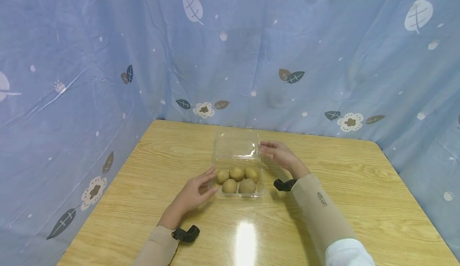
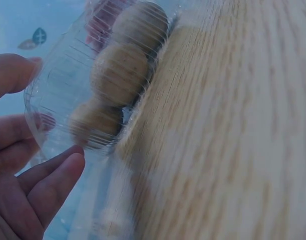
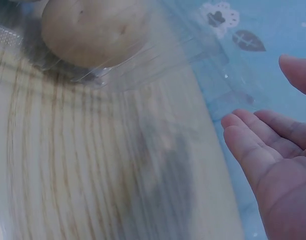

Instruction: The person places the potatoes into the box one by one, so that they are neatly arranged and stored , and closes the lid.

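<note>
A clear plastic clamshell box (image 1: 260,190) lies on the table with its transparent lid (image 1: 235,144) raised at the back. Inside sit several round, yellowish-brown potatoes (image 1: 247,185); one potato (image 3: 92,30) shows small eyes in the right wrist view. My left hand (image 1: 194,192) is at the box's left side, its fingers spread and fingertips (image 2: 75,160) at the ribbed plastic wall. Beside the lid's right edge is my right hand (image 1: 282,156), fingers extended. In the right wrist view its fingertips (image 3: 238,135) are near the lid's clear edge; whether they touch cannot be told.
The wood-grain table (image 1: 143,202) carries a bright light reflection in front of the box. A blue patterned curtain (image 1: 230,58) hangs behind the table and along both sides. A black wrist-worn device (image 1: 187,234) sits on the left wrist, another black device (image 1: 284,185) on the right.
</note>
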The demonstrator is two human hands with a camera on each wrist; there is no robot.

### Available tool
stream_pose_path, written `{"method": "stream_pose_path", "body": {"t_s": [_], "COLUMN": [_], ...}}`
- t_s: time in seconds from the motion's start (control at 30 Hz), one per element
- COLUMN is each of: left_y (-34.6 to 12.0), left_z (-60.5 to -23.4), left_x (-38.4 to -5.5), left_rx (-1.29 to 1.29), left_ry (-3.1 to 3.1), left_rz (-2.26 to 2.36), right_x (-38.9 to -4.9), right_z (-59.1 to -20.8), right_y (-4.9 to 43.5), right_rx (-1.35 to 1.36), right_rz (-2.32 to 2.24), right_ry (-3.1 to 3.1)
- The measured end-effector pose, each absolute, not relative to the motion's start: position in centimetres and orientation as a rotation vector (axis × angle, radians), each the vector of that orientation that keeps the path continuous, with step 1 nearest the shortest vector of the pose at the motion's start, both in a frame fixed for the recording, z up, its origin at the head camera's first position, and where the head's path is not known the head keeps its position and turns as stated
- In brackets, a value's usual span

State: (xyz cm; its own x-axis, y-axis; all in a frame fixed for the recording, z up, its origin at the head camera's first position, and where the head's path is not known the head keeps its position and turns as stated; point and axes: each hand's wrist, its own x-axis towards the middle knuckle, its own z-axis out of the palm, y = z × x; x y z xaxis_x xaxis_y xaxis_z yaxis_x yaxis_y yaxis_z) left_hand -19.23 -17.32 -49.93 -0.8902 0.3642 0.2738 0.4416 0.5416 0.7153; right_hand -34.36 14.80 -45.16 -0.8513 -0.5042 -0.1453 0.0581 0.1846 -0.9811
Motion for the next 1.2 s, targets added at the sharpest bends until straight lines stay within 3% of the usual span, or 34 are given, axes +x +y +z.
{"method": "stream_pose_path", "body": {"t_s": [1.2], "left_y": [-17.3], "left_z": [-49.8], "left_x": [-19.1], "left_rx": [-0.695], "left_ry": [-2.680], "left_rz": [-1.297], "right_x": [-30.9], "right_z": [-42.0], "right_y": [15.6], "right_rx": [-0.656], "right_rz": [-1.574], "right_ry": [2.265]}}
